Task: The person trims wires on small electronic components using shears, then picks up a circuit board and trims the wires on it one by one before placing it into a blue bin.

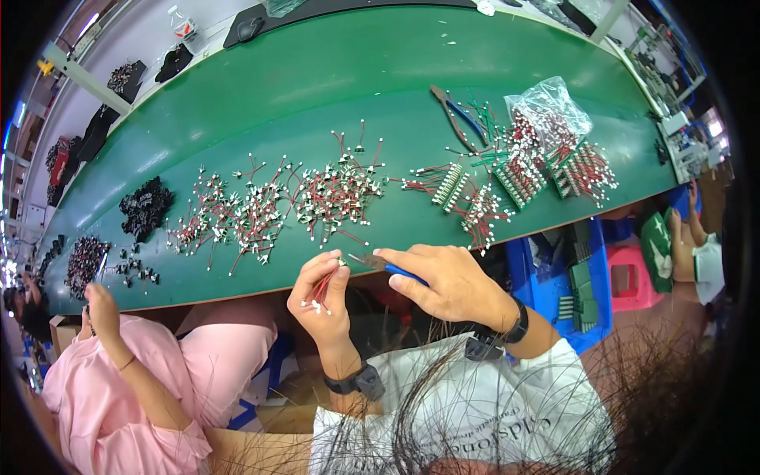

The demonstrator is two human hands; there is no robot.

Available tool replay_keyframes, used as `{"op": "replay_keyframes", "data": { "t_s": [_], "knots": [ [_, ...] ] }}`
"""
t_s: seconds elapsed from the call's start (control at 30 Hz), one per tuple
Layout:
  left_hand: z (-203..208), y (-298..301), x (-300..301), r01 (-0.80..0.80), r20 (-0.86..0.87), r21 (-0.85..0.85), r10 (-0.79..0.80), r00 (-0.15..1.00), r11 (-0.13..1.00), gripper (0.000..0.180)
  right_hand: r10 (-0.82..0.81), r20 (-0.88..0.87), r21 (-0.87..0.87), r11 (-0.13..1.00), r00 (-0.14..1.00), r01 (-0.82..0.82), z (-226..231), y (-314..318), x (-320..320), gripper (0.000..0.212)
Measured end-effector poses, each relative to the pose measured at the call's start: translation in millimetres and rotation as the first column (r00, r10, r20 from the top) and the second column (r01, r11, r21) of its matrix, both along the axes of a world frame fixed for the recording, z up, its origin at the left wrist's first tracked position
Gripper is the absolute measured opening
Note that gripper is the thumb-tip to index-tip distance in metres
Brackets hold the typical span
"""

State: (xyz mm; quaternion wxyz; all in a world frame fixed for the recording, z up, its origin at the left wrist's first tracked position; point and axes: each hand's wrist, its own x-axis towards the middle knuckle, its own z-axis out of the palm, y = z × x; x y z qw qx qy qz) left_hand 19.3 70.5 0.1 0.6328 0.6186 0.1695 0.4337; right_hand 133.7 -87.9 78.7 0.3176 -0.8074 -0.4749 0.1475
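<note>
My left hand (323, 297) pinches a short red-wired part with white connectors (321, 294) at the near edge of the green table (332, 79). My right hand (443, 281) grips small blue-handled pliers (388, 267), whose jaws meet the part at my left fingertips. Just beyond my hands, piles of red-wired white connectors (277, 206) lie spread across the table. Neat rows of the same parts (518, 178) lie to the right.
A clear plastic bag (548, 107) and another pair of pliers (455, 117) lie at the right. Black small parts (145, 207) sit at the left. A person in pink (127, 380) sits to my left; another person's hands (689, 245) are at the right. Blue and pink bins (602, 285) stand below the table.
</note>
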Motion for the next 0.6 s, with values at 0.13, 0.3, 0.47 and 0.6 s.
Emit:
{"op": "replay_keyframes", "data": {
  "t_s": [0.13, 0.3, 0.47, 0.6],
  "knots": [
    [9, -6, 4, 0.018, -0.011, 0.001, -0.018, 1.0, 1.0, 0.015, 0.025, -0.022, -0.026, 0.999, 0.999, -0.025, 1, -3, 1, 0.034],
    [13, -8, 5, 0.01, -0.071, 0.04, -0.007, 0.997, 0.999, 0.014, 0.027, -0.011, 0.027, 0.999, 1.0, -0.026, -3, -5, 5, 0.033],
    [2, -1, 4, 0.069, 0.013, 0.076, -0.07, 0.997, 0.995, 0.014, 0.102, -0.109, 0.118, 0.989, 0.989, -0.089, -13, -4, 14, 0.032],
    [-10, -3, 7, 0.173, 0.209, -0.103, -0.149, 0.967, 0.98, 0.016, 0.186, -0.659, 0.12, 0.983, 0.729, -0.142, -23, -5, 23, 0.035]
  ]
}}
